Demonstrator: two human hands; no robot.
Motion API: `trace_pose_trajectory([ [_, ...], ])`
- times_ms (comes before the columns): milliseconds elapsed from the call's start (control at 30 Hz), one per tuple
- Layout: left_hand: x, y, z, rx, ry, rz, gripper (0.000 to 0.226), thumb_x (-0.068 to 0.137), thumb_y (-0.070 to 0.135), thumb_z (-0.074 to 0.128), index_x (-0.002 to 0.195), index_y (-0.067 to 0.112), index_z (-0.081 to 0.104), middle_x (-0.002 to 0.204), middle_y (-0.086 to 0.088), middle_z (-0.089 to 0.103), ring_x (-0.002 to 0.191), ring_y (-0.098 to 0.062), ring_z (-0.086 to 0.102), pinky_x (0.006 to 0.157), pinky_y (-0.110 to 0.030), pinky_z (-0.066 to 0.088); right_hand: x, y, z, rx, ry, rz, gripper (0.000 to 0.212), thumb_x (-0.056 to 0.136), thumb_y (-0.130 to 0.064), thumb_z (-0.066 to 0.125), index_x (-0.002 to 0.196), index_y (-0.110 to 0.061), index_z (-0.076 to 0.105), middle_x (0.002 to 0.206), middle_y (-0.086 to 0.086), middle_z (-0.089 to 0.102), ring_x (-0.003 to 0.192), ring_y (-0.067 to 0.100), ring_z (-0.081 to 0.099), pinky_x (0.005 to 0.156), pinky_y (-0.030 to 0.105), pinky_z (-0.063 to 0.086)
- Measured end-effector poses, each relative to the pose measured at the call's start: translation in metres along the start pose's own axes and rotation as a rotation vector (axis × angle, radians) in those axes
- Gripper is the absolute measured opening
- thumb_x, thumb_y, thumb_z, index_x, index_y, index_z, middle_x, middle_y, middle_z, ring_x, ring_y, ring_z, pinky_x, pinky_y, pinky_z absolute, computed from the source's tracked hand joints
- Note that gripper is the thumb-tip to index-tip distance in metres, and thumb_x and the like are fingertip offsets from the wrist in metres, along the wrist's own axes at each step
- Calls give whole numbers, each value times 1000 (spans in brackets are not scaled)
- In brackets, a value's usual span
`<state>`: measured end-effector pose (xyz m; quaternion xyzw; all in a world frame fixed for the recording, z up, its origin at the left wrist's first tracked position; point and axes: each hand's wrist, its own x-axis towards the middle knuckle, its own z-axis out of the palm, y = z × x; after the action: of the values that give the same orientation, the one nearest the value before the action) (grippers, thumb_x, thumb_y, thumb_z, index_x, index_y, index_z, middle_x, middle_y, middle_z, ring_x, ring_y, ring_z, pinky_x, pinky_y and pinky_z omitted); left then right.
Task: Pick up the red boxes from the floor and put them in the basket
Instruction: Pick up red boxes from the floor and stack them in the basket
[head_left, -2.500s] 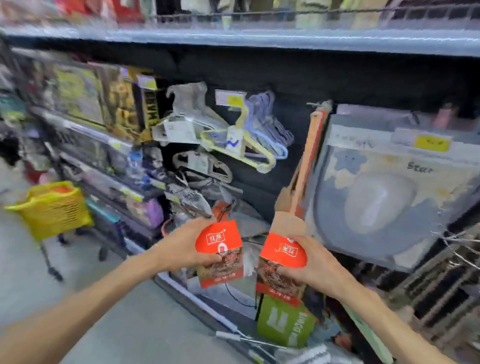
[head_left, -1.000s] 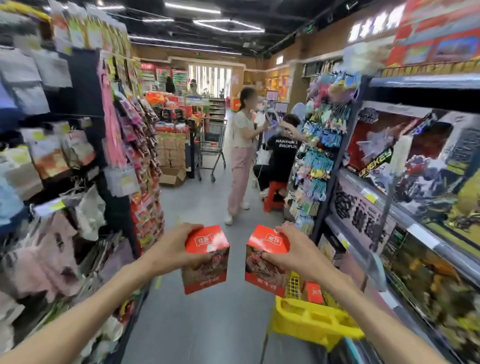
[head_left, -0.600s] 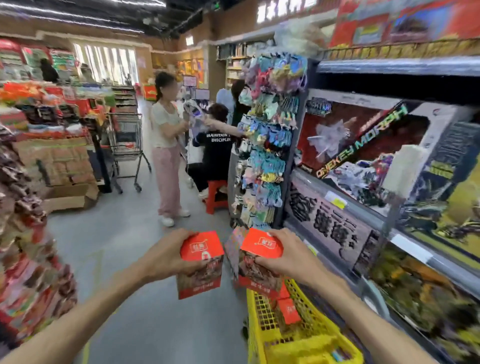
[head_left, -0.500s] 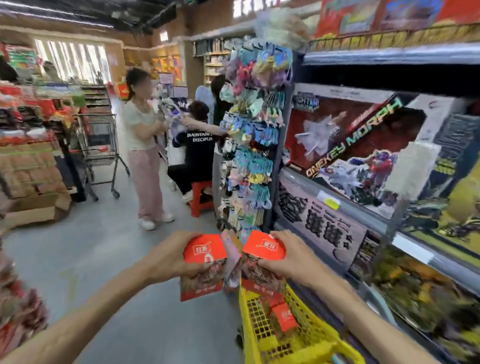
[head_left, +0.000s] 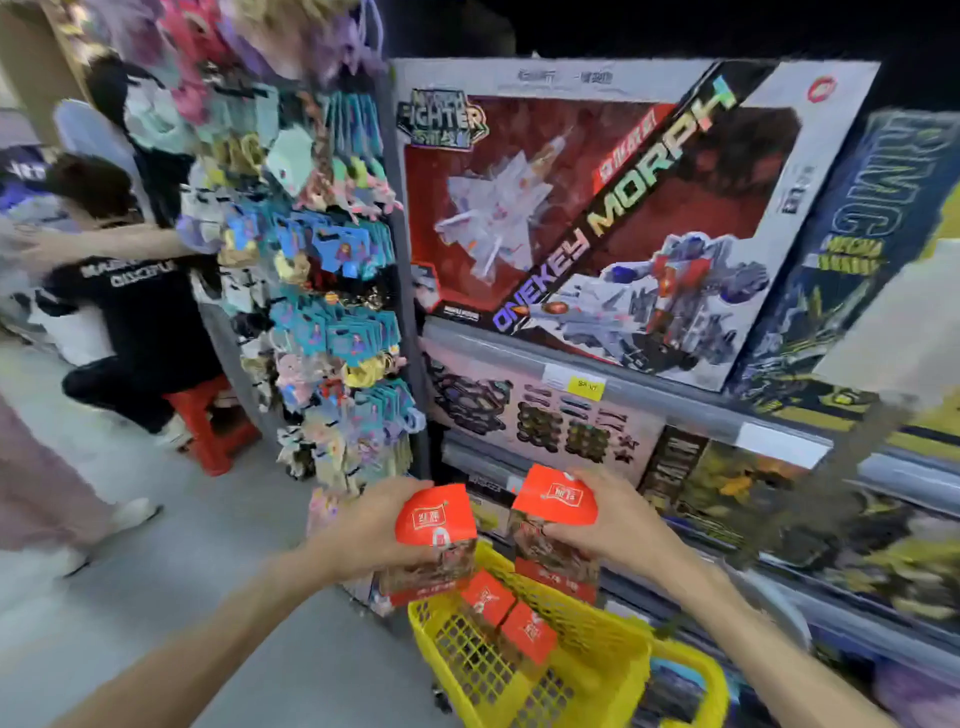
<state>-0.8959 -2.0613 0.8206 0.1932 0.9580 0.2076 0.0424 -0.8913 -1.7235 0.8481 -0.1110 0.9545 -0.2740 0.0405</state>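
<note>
My left hand (head_left: 371, 530) grips a red box (head_left: 435, 540) with a food picture on its lower half. A second red box (head_left: 556, 525) of the same kind is held in my right hand (head_left: 610, 519). Both boxes hang side by side just above the far rim of a yellow mesh basket (head_left: 597, 634) standing on the floor. Two more red boxes (head_left: 511, 616) lie inside the basket, right below the ones I hold.
A shelf unit with big toy boxes (head_left: 597, 218) runs along the right, close behind the basket. A rack of hanging trinkets (head_left: 322, 291) stands left of it. A person (head_left: 130, 301) sits on a red stool (head_left: 208, 426) at the left; another person's shoe (head_left: 132, 512) is near on the grey floor.
My view has swung right and down toward the shelf. Both hands with their boxes have come over the yellow basket, which now lies directly beneath them.
</note>
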Motion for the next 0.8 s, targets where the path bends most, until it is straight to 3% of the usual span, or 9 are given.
trace_pose_trajectory([
  [300, 128, -62, 63, -33, -244, 335, 96, 65, 79, 65, 143, 31, 35, 126, 10, 49, 114, -10, 48, 97, -34, 44, 16, 29, 59, -51, 151, 384, 93, 66, -70, 72, 141, -22, 41, 130, -1, 48, 121, 20, 45, 100, 34, 40],
  [400, 149, -80, 92, -27, -294, 407, 99, 65, 80, 64, 146, 36, 30, 139, 10, 47, 123, -12, 45, 105, -32, 39, 12, 41, 91, -28, 128, 483, 90, 67, -68, 74, 139, -25, 40, 134, -2, 48, 123, 20, 44, 100, 33, 39],
  [567, 162, -106, 152, -3, -361, 442, 105, 64, 83, 56, 148, 23, 34, 144, 2, 44, 131, -18, 41, 111, -31, 30, 7, 75, 155, -68, 59, 557, 92, 66, -67, 74, 139, -19, 44, 130, 2, 50, 123, 20, 45, 103, 28, 32],
  [700, 160, -123, 210, 9, -400, 449, 99, 70, 76, 61, 149, 25, 32, 148, 3, 39, 136, -18, 35, 112, -27, 19, 8, 120, 216, -110, -25, 603, 105, 61, -84, 57, 145, -24, 37, 148, 3, 40, 138, 23, 33, 116, 35, 22],
  [800, 164, -138, 256, 15, -415, 451, 96, 71, 76, 61, 148, 26, 34, 145, 4, 43, 134, -19, 39, 113, -34, 27, 14, 156, 258, -221, -43, 556, 109, 56, -88, 43, 138, -17, 48, 136, 9, 54, 127, 29, 47, 111, 40, 30],
])
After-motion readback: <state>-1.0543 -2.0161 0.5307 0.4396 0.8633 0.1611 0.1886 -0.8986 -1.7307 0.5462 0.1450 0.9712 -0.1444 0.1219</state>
